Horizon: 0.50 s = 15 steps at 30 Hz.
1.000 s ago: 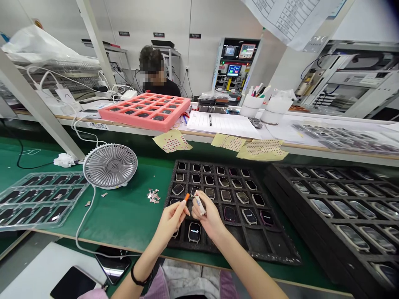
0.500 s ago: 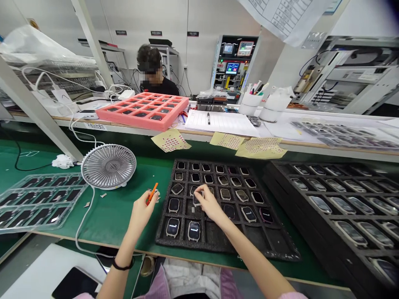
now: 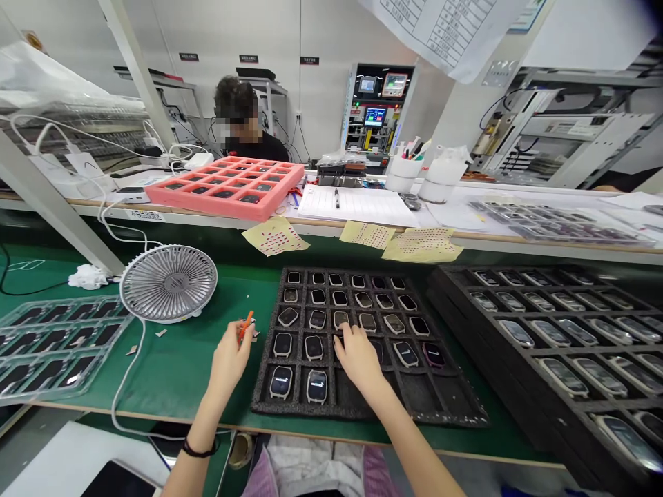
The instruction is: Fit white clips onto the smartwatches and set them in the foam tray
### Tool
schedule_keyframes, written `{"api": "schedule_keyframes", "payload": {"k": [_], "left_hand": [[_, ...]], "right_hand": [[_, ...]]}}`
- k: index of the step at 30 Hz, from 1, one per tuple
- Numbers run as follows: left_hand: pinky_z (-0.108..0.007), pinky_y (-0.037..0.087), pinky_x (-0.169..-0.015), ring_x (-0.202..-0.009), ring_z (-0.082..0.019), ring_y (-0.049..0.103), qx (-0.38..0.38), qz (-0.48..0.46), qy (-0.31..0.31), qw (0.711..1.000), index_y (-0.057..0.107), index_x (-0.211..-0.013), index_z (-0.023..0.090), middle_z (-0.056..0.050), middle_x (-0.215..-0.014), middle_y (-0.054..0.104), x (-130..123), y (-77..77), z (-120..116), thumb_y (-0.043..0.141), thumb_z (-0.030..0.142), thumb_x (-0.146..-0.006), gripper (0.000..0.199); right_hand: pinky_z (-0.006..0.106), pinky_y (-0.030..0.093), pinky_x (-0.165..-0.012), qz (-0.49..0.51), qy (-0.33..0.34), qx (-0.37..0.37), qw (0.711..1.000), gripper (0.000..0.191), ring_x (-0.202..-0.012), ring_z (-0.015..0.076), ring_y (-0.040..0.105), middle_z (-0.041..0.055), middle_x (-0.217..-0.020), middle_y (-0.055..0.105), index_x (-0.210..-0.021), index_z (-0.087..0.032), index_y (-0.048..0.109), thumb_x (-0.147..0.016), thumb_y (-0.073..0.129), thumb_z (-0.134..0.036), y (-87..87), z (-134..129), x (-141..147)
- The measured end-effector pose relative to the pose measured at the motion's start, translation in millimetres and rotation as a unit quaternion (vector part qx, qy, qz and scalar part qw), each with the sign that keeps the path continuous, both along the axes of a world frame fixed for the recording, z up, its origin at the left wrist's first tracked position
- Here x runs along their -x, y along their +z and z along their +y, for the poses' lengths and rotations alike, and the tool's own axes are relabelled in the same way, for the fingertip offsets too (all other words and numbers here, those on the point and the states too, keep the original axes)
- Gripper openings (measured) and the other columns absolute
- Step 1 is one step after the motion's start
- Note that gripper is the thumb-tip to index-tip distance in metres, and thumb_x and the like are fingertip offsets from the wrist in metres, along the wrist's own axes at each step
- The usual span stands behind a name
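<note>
My left hand point(image 3: 231, 355) is closed around a slim orange stick-like tool point(image 3: 246, 326), held over the green mat left of the black foam tray point(image 3: 264, 406). Small pale scraps lie just behind its fingers. Over the tray's middle, my right hand point(image 3: 360, 355) has its fingers apart and bent downward, near a square watch point(image 3: 340, 319). The pocket under this palm is mostly hidden. To its left, a dark-faced watch point(image 3: 313, 347) lies in its pocket. In the front row, two watches point(image 3: 317, 386) show lit white text.
A second black tray of watches point(image 3: 564, 376) stands at the right. On the left are a grey fan point(image 3: 173, 283) with a white cable and a clear tray of dark parts point(image 3: 54, 338). The shelf behind holds a pink foam tray point(image 3: 259, 209); a person point(image 3: 259, 146) sits beyond.
The watch in my right hand has been put into a formerly bare pocket and let go. That hand has moved one pocket right. My left hand still holds the orange tool. The view has shifted slightly.
</note>
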<state>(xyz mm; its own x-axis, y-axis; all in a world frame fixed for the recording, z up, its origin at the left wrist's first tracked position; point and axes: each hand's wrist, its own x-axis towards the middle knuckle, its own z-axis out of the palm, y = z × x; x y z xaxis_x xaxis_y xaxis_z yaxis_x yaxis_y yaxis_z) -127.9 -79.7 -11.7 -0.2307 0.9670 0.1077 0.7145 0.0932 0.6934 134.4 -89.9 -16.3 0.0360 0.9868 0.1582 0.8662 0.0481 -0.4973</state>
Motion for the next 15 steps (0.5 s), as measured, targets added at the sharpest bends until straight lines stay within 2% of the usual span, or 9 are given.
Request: {"api": "schedule_keyframes", "payload": {"k": [2,4,7,8,10,13,15], "left_hand": [[-0.031,0.046,-0.073,-0.082,-0.023,0.063,-0.021,-0.071,-0.060,0.995,0.053,-0.092,0.021,-0.007,-0.095,0.067,-18,5.4,-7,0.042,0.046,-0.085,0.029],[-0.026,0.044,-0.062,-0.065,-0.016,0.057,-0.011,-0.143,-0.132,0.981,0.053,-0.088,0.021,-0.002,-0.078,0.062,-39,10.2,-15,0.042,0.049,-0.086,0.031],[-0.019,0.028,-0.039,-0.040,-0.008,0.034,0.106,-0.279,-0.235,0.925,0.051,-0.083,0.020,0.006,-0.058,0.046,-69,14.0,-28,0.041,0.056,-0.084,0.038],[-0.018,0.021,-0.035,-0.036,-0.006,0.027,0.149,-0.316,-0.258,0.901,0.050,-0.082,0.019,0.008,-0.055,0.043,-78,14.4,-32,0.041,0.059,-0.083,0.041],[-0.017,0.014,-0.033,-0.034,-0.004,0.019,0.200,-0.359,-0.286,0.865,0.049,-0.079,0.019,0.010,-0.051,0.038,-91,14.9,-37,0.041,0.063,-0.082,0.045],[-0.017,0.014,-0.033,-0.034,-0.004,0.019,0.201,-0.381,-0.310,0.847,0.049,-0.074,0.018,0.011,-0.047,0.034,-104,16.6,-41,0.044,0.064,-0.081,0.047],[-0.017,0.015,-0.033,-0.033,-0.004,0.019,0.195,-0.387,-0.320,0.843,0.050,-0.073,0.018,0.011,-0.045,0.034,-108,18.7,-41,0.044,0.064,-0.081,0.047]], "right_hand": [[0.038,0.043,-0.071,0.013,0.010,0.021,1.000,0.013,-0.088,0.0307,0.059,0.0148,-0.090,0.061,-0.097,-0.019,0.056,-0.085,0.051,-0.018,-5.0,-1,0],[0.035,0.042,-0.069,0.064,0.035,0.045,0.996,0.014,-0.080,0.0268,0.060,0.0100,-0.083,0.062,-0.098,-0.021,0.055,-0.085,0.051,-0.019,-8.2,-2,0],[0.029,0.041,-0.063,0.233,0.078,0.060,0.968,0.009,-0.071,0.0192,0.058,0.0018,-0.077,0.060,-0.093,-0.024,0.057,-0.084,0.054,-0.024,-8.2,-3,-2],[0.026,0.040,-0.057,0.315,0.082,0.065,0.943,0.007,-0.066,0.0168,0.056,0.0000,-0.075,0.059,-0.090,-0.024,0.057,-0.084,0.055,-0.028,-6.5,-5,-3],[0.022,0.032,-0.046,0.493,0.075,0.088,0.862,0.014,-0.052,0.0117,0.047,-0.0036,-0.065,0.052,-0.084,-0.023,0.056,-0.083,0.057,-0.038,0.0,-8,-2],[0.018,0.021,-0.038,0.678,0.069,0.130,0.720,0.021,-0.039,0.0060,0.033,-0.0084,-0.054,0.043,-0.081,-0.022,0.053,-0.080,0.063,-0.041,14.8,-14,3],[0.017,0.018,-0.036,0.726,0.076,0.140,0.669,0.025,-0.036,0.0040,0.031,-0.0085,-0.053,0.046,-0.079,-0.021,0.051,-0.076,0.068,-0.039,23.7,-17,7]]}}
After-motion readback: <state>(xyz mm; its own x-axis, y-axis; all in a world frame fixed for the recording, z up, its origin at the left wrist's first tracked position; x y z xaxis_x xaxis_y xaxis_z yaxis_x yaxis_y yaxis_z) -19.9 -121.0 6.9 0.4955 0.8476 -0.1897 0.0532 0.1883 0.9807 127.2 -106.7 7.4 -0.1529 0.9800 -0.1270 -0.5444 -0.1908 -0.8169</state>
